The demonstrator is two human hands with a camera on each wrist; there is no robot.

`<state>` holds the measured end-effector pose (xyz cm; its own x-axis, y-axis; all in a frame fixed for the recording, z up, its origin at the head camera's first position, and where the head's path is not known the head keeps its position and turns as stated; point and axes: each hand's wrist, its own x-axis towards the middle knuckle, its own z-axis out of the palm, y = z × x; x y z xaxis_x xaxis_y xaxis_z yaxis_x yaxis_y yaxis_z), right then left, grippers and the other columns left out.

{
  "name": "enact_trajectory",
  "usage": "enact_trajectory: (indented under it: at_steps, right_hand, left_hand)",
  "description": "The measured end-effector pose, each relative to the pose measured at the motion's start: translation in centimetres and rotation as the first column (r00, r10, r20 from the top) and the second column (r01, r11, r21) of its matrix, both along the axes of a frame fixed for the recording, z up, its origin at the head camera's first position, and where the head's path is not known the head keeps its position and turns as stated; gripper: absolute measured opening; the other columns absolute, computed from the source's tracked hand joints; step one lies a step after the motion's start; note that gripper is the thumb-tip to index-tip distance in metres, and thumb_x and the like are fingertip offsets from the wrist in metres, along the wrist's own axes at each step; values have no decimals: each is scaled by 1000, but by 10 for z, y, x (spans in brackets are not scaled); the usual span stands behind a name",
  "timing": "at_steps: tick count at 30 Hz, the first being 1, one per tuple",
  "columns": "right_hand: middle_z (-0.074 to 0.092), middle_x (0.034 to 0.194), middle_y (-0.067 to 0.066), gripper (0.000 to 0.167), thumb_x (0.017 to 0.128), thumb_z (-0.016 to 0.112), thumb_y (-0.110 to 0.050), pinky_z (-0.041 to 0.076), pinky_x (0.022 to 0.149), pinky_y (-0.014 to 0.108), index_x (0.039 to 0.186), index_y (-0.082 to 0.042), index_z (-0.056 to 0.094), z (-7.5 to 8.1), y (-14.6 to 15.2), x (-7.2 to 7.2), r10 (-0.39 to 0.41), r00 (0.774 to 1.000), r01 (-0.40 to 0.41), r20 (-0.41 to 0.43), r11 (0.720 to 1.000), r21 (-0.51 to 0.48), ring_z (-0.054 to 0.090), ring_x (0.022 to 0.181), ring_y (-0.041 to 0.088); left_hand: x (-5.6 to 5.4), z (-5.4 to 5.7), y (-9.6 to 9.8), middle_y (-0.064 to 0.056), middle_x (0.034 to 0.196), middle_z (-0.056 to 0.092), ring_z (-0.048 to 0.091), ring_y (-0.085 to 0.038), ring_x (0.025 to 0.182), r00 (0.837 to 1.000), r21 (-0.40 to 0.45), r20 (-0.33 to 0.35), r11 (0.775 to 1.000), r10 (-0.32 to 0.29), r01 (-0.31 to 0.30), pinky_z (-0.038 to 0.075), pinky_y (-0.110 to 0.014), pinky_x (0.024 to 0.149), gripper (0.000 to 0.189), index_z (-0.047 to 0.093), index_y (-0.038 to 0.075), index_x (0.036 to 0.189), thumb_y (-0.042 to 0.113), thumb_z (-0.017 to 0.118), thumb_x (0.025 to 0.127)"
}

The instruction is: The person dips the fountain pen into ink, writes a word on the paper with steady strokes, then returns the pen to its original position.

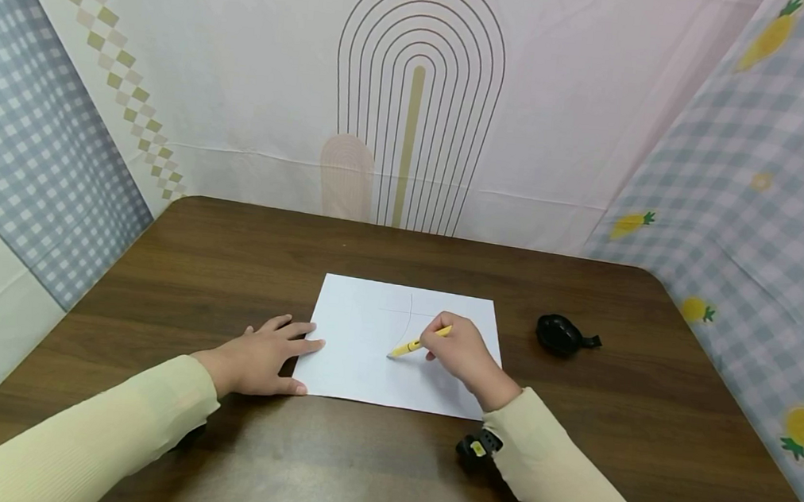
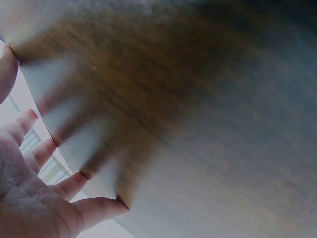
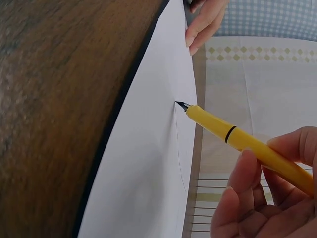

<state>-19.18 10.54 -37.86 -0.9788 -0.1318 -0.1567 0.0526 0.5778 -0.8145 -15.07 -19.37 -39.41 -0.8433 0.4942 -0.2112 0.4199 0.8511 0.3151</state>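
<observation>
Pinching a yellow pen [image 1: 405,348] in fingers of the right hand [image 1: 463,354], nib-down midway on white paper [image 1: 351,342]; resting the left hand [image 1: 259,360] with fingers spread at the paper's nine-o'clock edge. Likely light, rigid, delicate-tipped; best held by the barrel [image 3: 214,124].

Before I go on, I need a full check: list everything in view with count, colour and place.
fountain pen: 1, yellow with black ring, nib at the paper
paper sheet: 1, white, on the table
drawn lines: at least 2, thin, dark, on the paper
oval object with tab: 1, black, right of the paper
table: 1, brown wood-grain, under everything
arch-print cloth: 1, white, behind table
checked cloth: 1, blue-white, left
pineapple-print cloth: 1, blue-white and yellow, right
sleeves: 2, cream, both forearms
left hand: 1, bare, at paper's left edge
right hand: 1, bare, holding the pen
</observation>
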Motion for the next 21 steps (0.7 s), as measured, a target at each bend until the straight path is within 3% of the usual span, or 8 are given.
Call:
enact_trajectory:
  at_steps: [8,21]
  right_hand:
    - [65,73,10,8,86,57,-10,33,53,27,83,-4,62,-1,-1,1,23,1000,-23,4,1000,3,48,67,19]
    - [67,77,13,8,85,58,-11,35,56,27,84,-4,62,5,3,-2,-7,1000,7,2,1000,-16,54,71,19]
  left_hand:
    - [0,0,0,-10,154,33,23,-47,140,1000,1,0,1000,1,-1,27,-78,93,71,47,19,145,51,68,85]
    - [-1,-2,-1,-9,154,32,23,-47,140,1000,-3,-1,1000,4,-4,26,-78,93,71,47,20,145,51,68,86]
